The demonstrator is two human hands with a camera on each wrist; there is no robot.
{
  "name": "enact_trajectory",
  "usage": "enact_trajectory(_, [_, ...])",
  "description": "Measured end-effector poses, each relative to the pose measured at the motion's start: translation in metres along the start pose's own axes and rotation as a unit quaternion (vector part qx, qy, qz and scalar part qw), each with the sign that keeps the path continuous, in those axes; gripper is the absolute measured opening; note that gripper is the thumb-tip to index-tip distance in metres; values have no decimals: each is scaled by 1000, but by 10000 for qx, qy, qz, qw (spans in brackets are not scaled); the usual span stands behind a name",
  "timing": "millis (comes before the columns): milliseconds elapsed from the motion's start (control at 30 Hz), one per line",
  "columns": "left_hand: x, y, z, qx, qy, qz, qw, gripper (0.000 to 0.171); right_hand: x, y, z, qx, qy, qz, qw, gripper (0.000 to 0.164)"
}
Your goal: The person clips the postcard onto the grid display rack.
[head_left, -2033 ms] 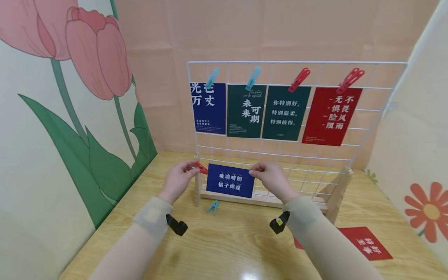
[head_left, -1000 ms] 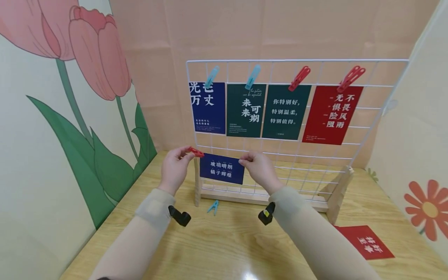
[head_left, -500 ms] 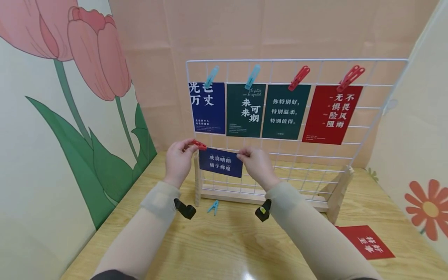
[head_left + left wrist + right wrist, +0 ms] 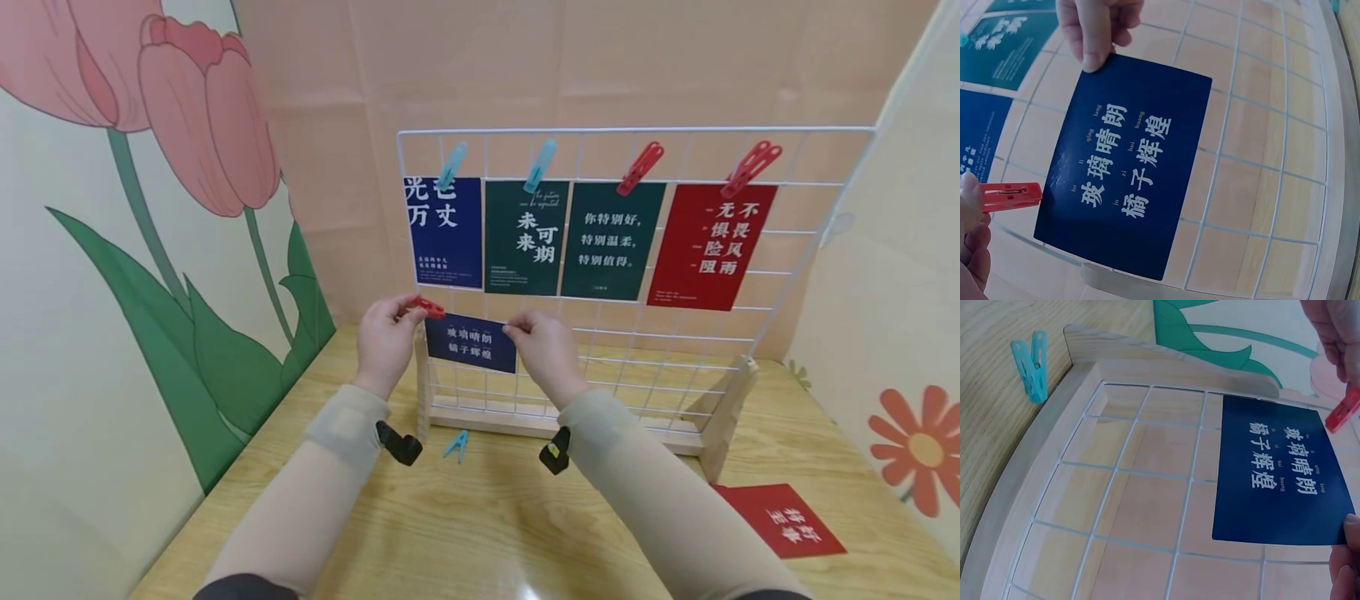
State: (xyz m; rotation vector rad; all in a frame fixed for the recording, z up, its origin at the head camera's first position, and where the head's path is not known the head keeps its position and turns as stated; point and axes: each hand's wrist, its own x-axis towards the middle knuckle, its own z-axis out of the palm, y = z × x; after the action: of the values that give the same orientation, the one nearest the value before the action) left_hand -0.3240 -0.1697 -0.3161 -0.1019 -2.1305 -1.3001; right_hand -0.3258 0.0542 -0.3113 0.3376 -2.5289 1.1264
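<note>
A dark blue card (image 4: 471,343) with white characters lies against the lower left part of the white wire grid (image 4: 645,342). My right hand (image 4: 546,350) pinches the card's upper right corner between thumb and fingers. In my left hand (image 4: 384,340) is a red clothespin (image 4: 430,307), gripped at its handles, its tip right at the card's top edge near the left corner. The left wrist view shows that clothespin (image 4: 1011,196) meeting the card's edge (image 4: 1125,169). From the right wrist camera, the card (image 4: 1279,475) overlaps the grid wires.
Above hang several cards (image 4: 527,242) clipped by light blue and red clothespins (image 4: 642,169). A wooden base (image 4: 517,419) carries the grid. One loose blue clothespin (image 4: 457,446) lies in front of it on the table (image 4: 450,525); a red card (image 4: 787,523) lies at the right.
Both hands have risen, bringing the blue card and red clothespin up from near the base to higher on the grid and slightly left. Over the last half second they moved only a little.
</note>
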Motion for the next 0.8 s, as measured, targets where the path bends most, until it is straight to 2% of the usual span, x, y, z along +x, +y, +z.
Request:
enact_trajectory(167, [4, 1, 1, 133, -4, 86, 9999, 25, 2, 2, 1, -54, 52, -40, 10000, 15])
enact_trajectory(433, [12, 3, 7, -106, -130, -155, 9997, 26, 4, 2, 0, -286, -3, -18, 9996, 15])
enact_trajectory(700, [17, 5, 12, -57, -24, -326, 9994, 22, 5, 0, 0, -330, -43, 29, 9994, 15])
enact_trajectory(800, [19, 6, 13, -50, -92, -461, 9989, 21, 6, -1, 0, -352, -27, 59, 9994, 14])
